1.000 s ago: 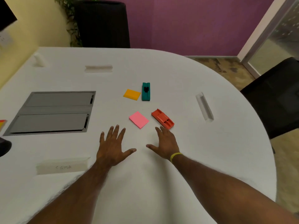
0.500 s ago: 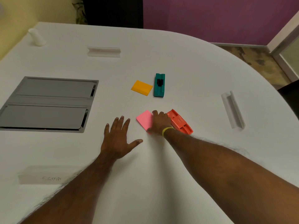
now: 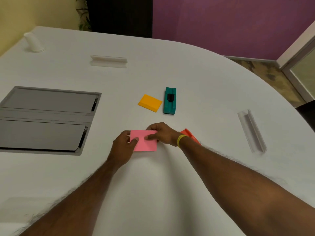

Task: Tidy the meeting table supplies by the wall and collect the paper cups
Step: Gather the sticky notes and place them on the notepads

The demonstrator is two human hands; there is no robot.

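On the white table (image 3: pixel 204 79) I had both hands together near the middle, the left hand (image 3: pixel 121 148) and the right hand (image 3: pixel 164 133) each pinching one end of the pink note pad (image 3: pixel 144 143), just beside the red holder (image 3: pixel 187 132). My judgement was to hold the pad level, sheets squared, while carrying it wallward, where the upturned paper cup (image 3: pixel 34 43) stood well apart.

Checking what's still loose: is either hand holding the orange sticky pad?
No, the orange sticky pad lies untouched beside the teal dispenser; the left hand and right hand pinch the pink pad.
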